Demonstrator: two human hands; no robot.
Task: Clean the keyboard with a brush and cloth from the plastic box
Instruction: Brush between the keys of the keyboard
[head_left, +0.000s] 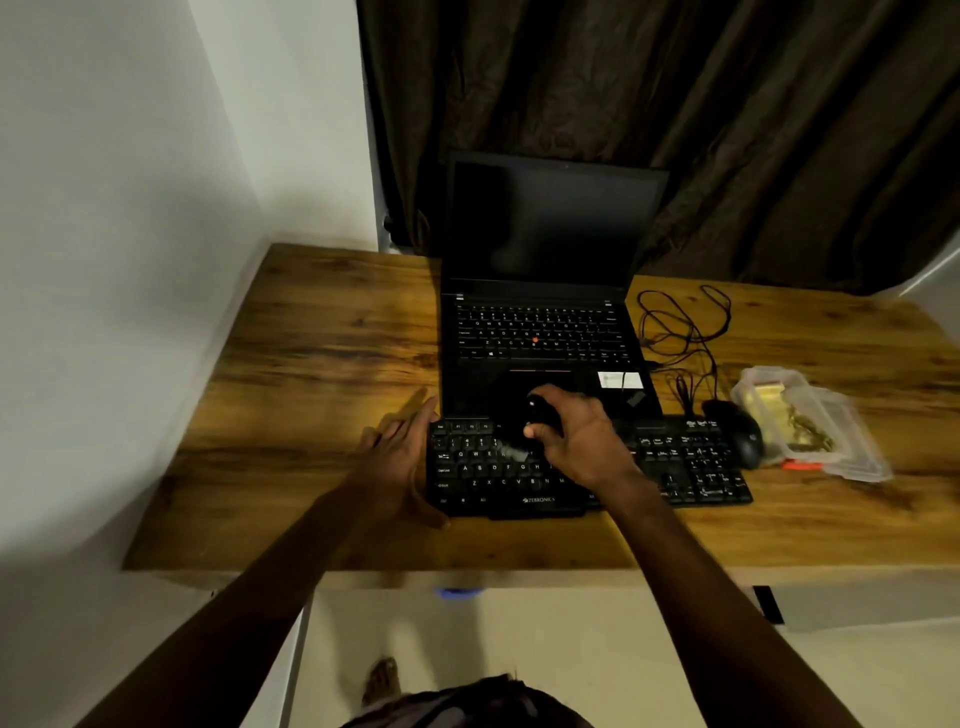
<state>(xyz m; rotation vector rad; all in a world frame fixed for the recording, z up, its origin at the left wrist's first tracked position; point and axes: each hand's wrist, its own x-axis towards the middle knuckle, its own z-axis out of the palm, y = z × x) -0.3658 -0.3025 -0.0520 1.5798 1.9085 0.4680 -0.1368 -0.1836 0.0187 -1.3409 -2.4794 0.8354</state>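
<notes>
A black keyboard (691, 460) lies on the wooden desk (311, 364) in front of an open laptop. My right hand (576, 441) grips a dark-handled brush (535, 415) over the keyboard's left half, its pale bristles (514, 453) blurred against the letter keys. My left hand (400, 457) rests with fingers straight against the keyboard's left end. The clear plastic box (769, 387) sits at the right of the desk with a yellowish cloth (763, 402) inside it.
The black laptop (540, 312) stands open behind the keyboard. A black mouse (743, 436) and its tangled cable (685, 332) lie between the keyboard and the box. The box's loose lid (857, 447) lies to its right. A white wall borders the desk on the left.
</notes>
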